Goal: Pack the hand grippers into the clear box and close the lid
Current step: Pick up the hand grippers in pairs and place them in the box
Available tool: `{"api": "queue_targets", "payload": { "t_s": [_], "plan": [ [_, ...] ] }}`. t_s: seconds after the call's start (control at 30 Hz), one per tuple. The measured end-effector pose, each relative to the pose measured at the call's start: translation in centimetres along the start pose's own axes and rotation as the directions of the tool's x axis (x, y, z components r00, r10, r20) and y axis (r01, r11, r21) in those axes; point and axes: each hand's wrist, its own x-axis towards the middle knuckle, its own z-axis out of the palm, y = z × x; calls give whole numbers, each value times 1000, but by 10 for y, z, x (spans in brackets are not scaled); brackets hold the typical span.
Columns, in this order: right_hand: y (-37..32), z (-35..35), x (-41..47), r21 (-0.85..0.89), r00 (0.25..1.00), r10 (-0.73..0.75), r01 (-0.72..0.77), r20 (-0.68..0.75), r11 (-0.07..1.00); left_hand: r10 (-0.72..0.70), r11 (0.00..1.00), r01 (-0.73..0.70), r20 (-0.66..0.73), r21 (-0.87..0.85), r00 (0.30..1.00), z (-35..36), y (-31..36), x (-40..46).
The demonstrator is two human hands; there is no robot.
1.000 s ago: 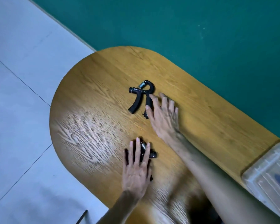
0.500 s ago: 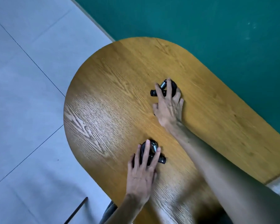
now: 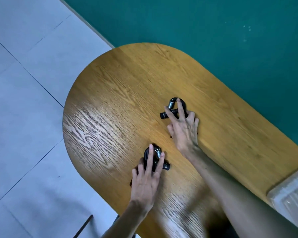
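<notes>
A wooden desk [image 3: 110, 93] with a rounded end and strong oak-like grain fills the middle of the view, glossy enough to carry a pale glare patch near its left curve. It stands against a flat teal wall [image 3: 213, 31], over a floor [image 3: 24, 83] of large pale grey tiles with thin dark joints.

Two black hand grippers lie on the desk, well apart. The far gripper [image 3: 174, 109] shows a curved black top loop, a bright coiled metal spring and a short knurled black bar sticking out to the left. The right hand [image 3: 184, 129] lies over it, fingers spread across the loop and bar and curled onto it; its grip is closed on the far gripper, whose handles are hidden under the palm.

The near gripper [image 3: 153, 160] shows the same round black head, steel coil and a black stub end pointing right. The left hand [image 3: 144, 181] covers its lower part, fingers laid along the head and spring, its grip closed on the near gripper. Both grippers seem to rest on the wood.

At the lower right edge sits a corner of the clear box [image 3: 289, 194], cloudy ribbed plastic, on the desk well apart from both grippers.
</notes>
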Motion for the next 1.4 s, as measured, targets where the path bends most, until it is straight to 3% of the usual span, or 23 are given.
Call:
{"api": "queue_targets", "payload": {
  "t_s": [0.1, 0.33, 0.53, 0.83, 1.13, 1.4],
  "plan": [
    [13, 1, -23, 8, 998, 52, -52, -18, 999, 20, 1000, -18, -100, 26, 995, 2, -3, -2],
    [7, -26, -83, 80, 985, 170, -169, -10, 982, -13, 1000, 12, -80, -11, 997, -27, 14, -9],
    [-4, -61, -133, 158, 953, 304, -299, -5, 941, -17, 1000, 14, -166, -21, 986, -67, 43, -20],
    [-8, -143, -201, 201, 906, 405, -377, -122, 904, 33, 998, -48, -284, -45, 958, -115, 100, -62],
    [14, -214, -274, 202, 795, 536, -497, -284, 844, 273, 961, -267, -420, 74, 865, -148, 167, -109],
    [45, -226, -375, 279, 615, 693, -638, -376, 718, 494, 866, -483, -365, 128, 789, -130, 230, -173]
  ]
}}
